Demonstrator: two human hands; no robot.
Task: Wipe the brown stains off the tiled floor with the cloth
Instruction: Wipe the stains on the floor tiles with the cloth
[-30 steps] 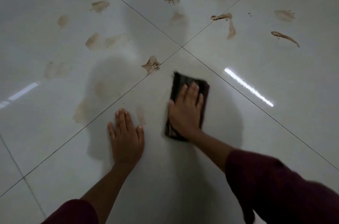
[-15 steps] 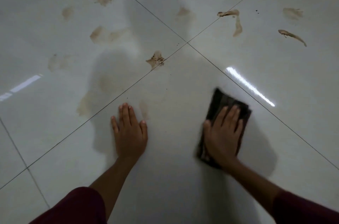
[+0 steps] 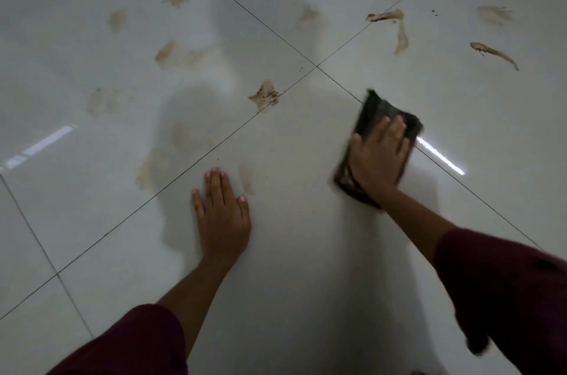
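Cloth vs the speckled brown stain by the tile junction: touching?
Apart. The head view shows bare tile and a grout line between the cloth, under the right hand, and the speckled stain.

Glossy smooth tiled floor (image 3: 291, 252); dark matt cloth (image 3: 374, 116).

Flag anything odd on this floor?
Brown smear stains dot the glossy white tiled floor, mostly on the far tiles, all unwiped. The right hand presses the dark folded cloth flat over a grout line, clear of them. Nothing looks broken.
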